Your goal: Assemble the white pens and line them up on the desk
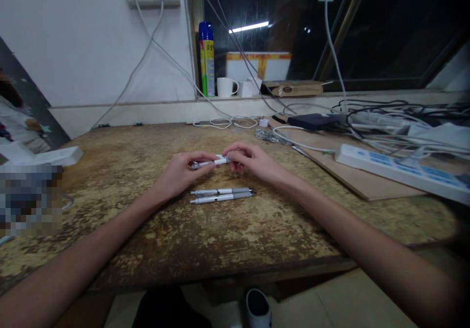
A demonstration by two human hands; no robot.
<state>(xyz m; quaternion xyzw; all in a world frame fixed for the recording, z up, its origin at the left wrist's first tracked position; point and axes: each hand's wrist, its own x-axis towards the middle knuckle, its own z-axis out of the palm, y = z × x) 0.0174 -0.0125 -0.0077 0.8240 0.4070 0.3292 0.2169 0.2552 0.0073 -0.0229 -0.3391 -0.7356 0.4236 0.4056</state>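
Note:
Between both hands a white pen [219,161] lies level, a little above the worn wooden table [165,249]. My left hand [183,171] is closed round its left part, thumb in front and fingers behind. Round the right end my right hand [249,160] is closed, its curled fingers partly hiding the pen. Just in front of the hands, two white-and-grey pens [220,198] rest side by side on the table, pointing left and right. Something white shows behind the held pen, too small to make out.
A white power strip [396,169] lies on a brown board [341,174] at right, with tangled cables behind. On the sill stand a spray can [207,61] and a white mug [225,87]. A white cable [223,121] coils along the table's back.

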